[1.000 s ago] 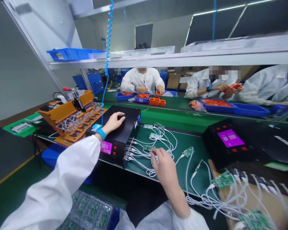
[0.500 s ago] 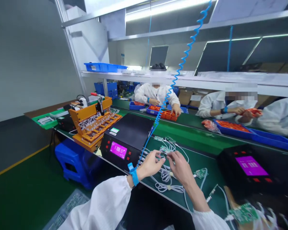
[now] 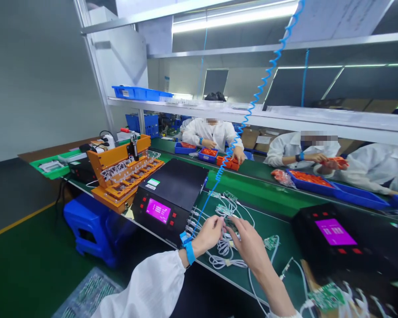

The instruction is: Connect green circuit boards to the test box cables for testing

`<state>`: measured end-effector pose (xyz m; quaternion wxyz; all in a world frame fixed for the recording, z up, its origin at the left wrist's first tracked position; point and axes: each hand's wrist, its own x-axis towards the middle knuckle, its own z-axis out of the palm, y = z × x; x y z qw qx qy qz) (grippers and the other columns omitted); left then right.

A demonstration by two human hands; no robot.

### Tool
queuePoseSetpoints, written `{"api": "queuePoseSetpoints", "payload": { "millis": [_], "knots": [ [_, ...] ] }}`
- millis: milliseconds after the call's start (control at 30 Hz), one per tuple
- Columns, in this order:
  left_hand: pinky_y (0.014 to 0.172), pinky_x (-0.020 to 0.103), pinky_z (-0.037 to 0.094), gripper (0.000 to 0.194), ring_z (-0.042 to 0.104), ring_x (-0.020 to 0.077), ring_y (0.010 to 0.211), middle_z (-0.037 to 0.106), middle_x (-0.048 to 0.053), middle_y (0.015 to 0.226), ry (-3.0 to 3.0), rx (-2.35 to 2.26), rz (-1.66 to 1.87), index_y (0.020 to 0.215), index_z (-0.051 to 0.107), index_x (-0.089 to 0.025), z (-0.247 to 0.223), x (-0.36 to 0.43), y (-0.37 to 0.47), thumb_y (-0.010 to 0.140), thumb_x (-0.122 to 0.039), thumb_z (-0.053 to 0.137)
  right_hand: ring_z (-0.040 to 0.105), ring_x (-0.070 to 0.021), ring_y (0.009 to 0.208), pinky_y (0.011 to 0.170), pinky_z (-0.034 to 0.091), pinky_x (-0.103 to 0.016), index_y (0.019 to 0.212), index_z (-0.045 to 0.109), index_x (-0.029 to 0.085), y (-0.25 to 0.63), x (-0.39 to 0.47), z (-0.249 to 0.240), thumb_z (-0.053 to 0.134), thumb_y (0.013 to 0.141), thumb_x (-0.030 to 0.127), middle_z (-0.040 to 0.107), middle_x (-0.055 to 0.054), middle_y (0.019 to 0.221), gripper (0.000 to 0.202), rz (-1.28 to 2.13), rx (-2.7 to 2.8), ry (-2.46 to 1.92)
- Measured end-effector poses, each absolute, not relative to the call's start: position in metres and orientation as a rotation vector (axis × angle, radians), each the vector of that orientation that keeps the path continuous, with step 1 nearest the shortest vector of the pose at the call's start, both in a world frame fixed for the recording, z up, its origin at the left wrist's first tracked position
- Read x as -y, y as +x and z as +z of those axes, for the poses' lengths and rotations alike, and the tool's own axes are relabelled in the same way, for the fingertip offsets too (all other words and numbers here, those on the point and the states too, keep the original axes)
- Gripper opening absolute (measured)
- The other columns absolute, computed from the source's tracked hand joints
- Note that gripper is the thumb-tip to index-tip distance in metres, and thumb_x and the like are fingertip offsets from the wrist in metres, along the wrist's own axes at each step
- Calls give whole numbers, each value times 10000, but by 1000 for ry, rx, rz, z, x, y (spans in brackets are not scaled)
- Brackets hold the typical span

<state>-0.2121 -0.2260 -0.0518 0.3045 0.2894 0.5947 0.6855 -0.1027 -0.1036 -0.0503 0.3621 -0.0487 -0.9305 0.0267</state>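
My left hand, with a blue wrist strap, is closed in a pinch over the bench; what its fingertips hold is too small to make out. Close beside it, my right hand has its fingers curled together, their tips near the left fingertips and partly hiding what is between. Just behind the fingers lie small green circuit boards joined to white cables. Coiled white cables rest below and between my hands. Another circuit board lies right of my right hand.
A black tester with a lit screen stands left, beside an orange fixture. A second black tester is at right. A blue coiled cord hangs across the view. Across the bench, co-workers handle orange parts near blue trays.
The view has shifted slightly. My left fingers have drawn together into a tighter pinch, and my hands stay close together over the cables.
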Motion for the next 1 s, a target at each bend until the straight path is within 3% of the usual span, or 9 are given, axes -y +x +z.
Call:
{"api": "queuePoseSetpoints", "payload": {
  "millis": [200, 300, 433, 533, 600, 733, 867, 933, 1000],
  "knots": [
    [530, 264, 356, 541, 449, 108, 532, 534, -13, 675, 902, -1666, 1763, 788, 520, -192, -59, 232, -209, 955, -705, 472, 645, -257, 875, 766, 479, -353, 1014, 654, 220, -112, 97, -59, 343, 1076, 278, 688, -102, 910, 322, -10, 2438, -306],
    [569, 270, 387, 503, 471, 114, 547, 559, -2, 679, 1004, -1659, 1662, 763, 534, -191, -62, 238, -202, 978, -643, 484, 631, -289, 880, 762, 487, -387, 972, 633, 202, -115, 76, -54, 295, 1069, 368, 682, -149, 917, 388, 113, 2260, -547],
    [635, 283, 452, 482, 541, 139, 619, 626, 27, 763, 908, -1665, 1776, 824, 561, -194, -62, 239, -202, 1001, -629, 451, 623, -262, 776, 754, 498, -391, 897, 594, 222, -114, 68, -33, 414, 997, 595, 687, -125, 854, 425, 465, 2073, -683],
    [893, 329, 492, 475, 642, 197, 944, 708, 97, 1020, 944, -1740, 1897, 952, 629, -182, -57, 226, -203, 1038, -595, 411, 616, -228, 703, 707, 508, -367, 921, 581, 235, -118, 90, -15, 513, 936, 641, 711, -96, 843, 412, 840, 2029, -668],
    [975, 347, 472, 464, 636, 211, 1045, 701, 110, 1104, 942, -1698, 1936, 1010, 611, -181, -56, 212, -201, 1040, -603, 420, 655, -226, 741, 677, 528, -348, 972, 559, 242, -126, 105, -6, 567, 904, 649, 745, -105, 927, 413, 1187, 1892, -625],
    [804, 321, 497, 482, 611, 176, 802, 636, 41, 875, 782, -1512, 1992, 1030, 495, -198, -59, 186, -191, 997, -678, 480, 654, -193, 648, 481, 463, -273, 1026, 572, 225, -141, 111, 1, 763, 760, 621, 757, -81, 926, 513, 1771, 1641, -608],
    [612, 271, 420, 539, 502, 144, 621, 506, -39, 706, 772, -1403, 1984, 1139, 525, -193, -69, 174, -187, 955, -699, 556, 589, -140, 570, 462, 441, -253, 923, 659, 185, -143, 95, 0, 842, 698, 625, 673, -11, 749, 527, 1867, 1662, -612],
    [568, 262, 374, 535, 443, 130, 582, 454, -46, 663, 780, -1454, 1963, 1033, 583, -185, -74, 172, -188, 941, -712, 565, 547, -113, 574, 525, 475, -245, 840, 655, 186, -146, 86, -3, 871, 679, 620, 555, 45, 642, 511, 1922, 1563, -533],
    [549, 253, 343, 543, 410, 118, 566, 429, -49, 632, 746, -1501, 1931, 882, 577, -183, -78, 170, -190, 921, -724, 584, 448, -81, 526, 494, 429, -225, 788, 615, 193, -153, 80, -9, 893, 667, 602, 423, 91, 580, 509, 2018, 1428, -508]
  ]
}}
